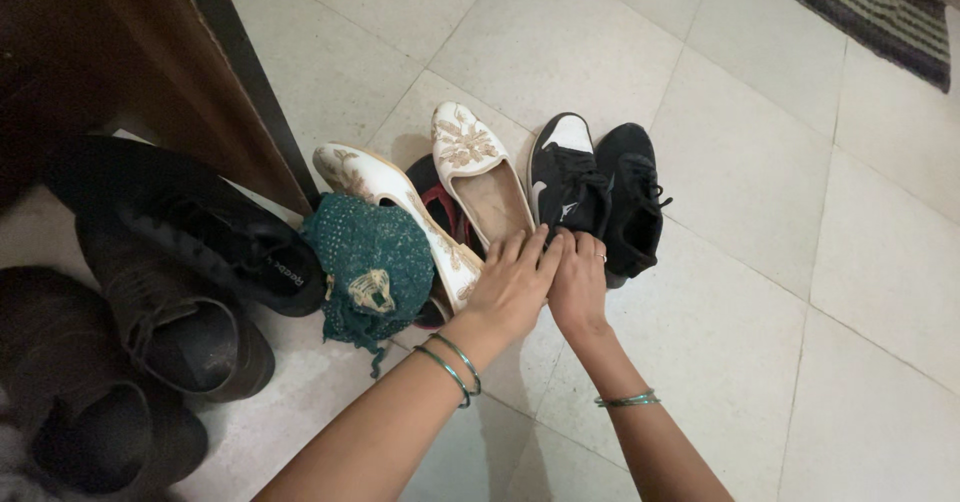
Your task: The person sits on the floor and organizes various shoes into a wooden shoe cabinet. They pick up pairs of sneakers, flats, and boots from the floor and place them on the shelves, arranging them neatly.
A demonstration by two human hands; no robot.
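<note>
Two bare forearms reaching up from the bottom edge, nearest the camera, with thin green bangles at both wrists. Left hand (pixel 512 284) laid palm down, fingers spread loosely, resting at the heel end of a cream embroidered slip-on shoe (pixel 478 170); no closed grasp visible. Right hand (pixel 578 284) touching the left, fingers curled down onto the heel of a black sneaker with a white toe (pixel 562 174); whether pinching the heel or only pressing on it cannot be told. A ring on one right finger.

Both shoes lying straight ahead of the hands, long axes running away from the camera, toes pointing off, heels toward the fingers. Right hand nearer the sneaker, left hand nearer the slip-on.

Outward from there: a second black sneaker (pixel 632 197) just beside the first on the right, touching it. A matching cream shoe (pixel 385 200) angled to the left, with a dark red-lined shoe (pixel 447 212) partly hidden between the pair. A dark green beaded piece of cloth (pixel 368 267) heaped beside these. Further left, a large black sneaker (pixel 195 224) and brown leather shoes (pixel 170 327) by a dark wooden door (pixel 160 52). Pale tiled floor (pixel 760 262); a striped mat (pixel 870 12) in the top right corner.
</note>
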